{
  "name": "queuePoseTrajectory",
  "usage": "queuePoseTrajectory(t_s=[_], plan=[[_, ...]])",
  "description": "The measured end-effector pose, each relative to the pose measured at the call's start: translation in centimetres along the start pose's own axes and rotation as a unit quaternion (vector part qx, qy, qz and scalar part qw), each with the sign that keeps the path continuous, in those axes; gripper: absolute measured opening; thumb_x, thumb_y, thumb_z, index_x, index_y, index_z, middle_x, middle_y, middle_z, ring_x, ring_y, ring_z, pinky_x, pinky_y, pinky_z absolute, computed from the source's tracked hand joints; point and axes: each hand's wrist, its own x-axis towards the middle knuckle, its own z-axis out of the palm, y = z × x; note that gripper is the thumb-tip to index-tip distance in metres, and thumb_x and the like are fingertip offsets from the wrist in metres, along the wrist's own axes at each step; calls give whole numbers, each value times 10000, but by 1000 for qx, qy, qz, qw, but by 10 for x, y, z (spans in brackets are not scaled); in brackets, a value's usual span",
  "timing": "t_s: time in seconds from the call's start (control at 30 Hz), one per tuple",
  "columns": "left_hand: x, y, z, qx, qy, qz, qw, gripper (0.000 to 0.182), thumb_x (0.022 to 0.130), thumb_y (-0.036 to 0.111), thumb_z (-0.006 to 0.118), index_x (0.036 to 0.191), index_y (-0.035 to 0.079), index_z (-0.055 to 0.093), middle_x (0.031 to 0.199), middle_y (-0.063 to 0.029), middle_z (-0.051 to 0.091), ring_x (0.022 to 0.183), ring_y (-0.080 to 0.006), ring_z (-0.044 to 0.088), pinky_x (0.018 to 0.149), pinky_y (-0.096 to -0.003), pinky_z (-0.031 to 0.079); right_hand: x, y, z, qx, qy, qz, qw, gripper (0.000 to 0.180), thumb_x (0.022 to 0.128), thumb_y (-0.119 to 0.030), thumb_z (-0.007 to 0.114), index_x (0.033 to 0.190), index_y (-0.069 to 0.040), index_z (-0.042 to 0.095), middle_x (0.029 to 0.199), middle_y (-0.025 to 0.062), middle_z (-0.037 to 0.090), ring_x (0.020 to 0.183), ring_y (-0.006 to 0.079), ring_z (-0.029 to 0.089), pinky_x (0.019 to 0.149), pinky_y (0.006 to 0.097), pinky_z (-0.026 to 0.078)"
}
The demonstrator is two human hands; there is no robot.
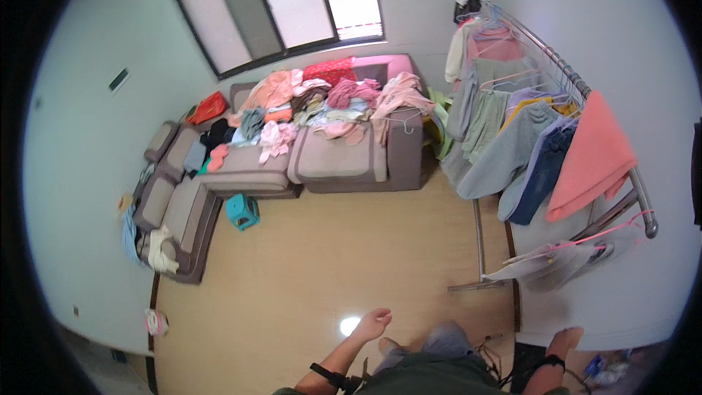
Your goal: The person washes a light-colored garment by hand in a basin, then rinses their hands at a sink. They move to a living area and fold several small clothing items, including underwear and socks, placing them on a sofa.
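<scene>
My left hand [375, 323] hangs over the wood-look floor [329, 252], empty, its fingers loosely bent. Off to the right, my right hand [569, 336] is near the white wall, with nothing visible in it; its fingers are too blurred to read. Ahead on the right stands a metal clothes rack [570, 74] full of garments on hangers. Jeans [543, 175] and a coral cloth [595, 162] hang towards its near end. Below that end, a pink hanger [609, 233] carries a pale grey garment [565, 266].
A grey-brown corner sofa [340, 156] holds heaped clothes [323, 101] under a window [274, 5]. A wire hanger [406, 123] lies by its armrest. In front stands a teal plastic stool [242, 212]. The rack's foot [474, 286] juts onto the floor; cables [488, 354] lie beside my leg.
</scene>
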Motion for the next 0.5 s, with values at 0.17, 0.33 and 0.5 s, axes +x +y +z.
queuePoseTrajectory(t_s=[0.17, 0.33, 0.5], plan=[[67, -21, -75, -145, 28, -51, 988, 361, 936, 292, 639, 1213, 61, 647, 1038, -85, 701, 895, -151, 662, 757, -307, 530, -161, -22, 81, 269, -15, 139, 953, 506, 974, -340, 415, 1148, 84, 628, 1098, 235, 674, 959, 412, 645, 838, 501, 525], [148, -6, -138, -178, 36, -58, 982, 348, 929, 280, 655, 1207, 70, 644, 1039, -67, 692, 880, -156, 660, 722, -306, 530, -375, -120, 154, 528, -252, 187, 789, 471, 952, -357, 573, 1269, -8, 588, 1271, 150, 600, 1105, 279, 575, 934, 425, 487], [232, 44, -240, -193, 99, -93, 972, 368, 938, 296, 651, 1186, 26, 633, 1003, -73, 676, 861, -160, 661, 704, -285, 532, -428, -170, 243, 392, -114, 364, 837, 334, 996, -286, 493, 1212, -45, 573, 1216, 132, 572, 1036, 263, 570, 865, 384, 483]])
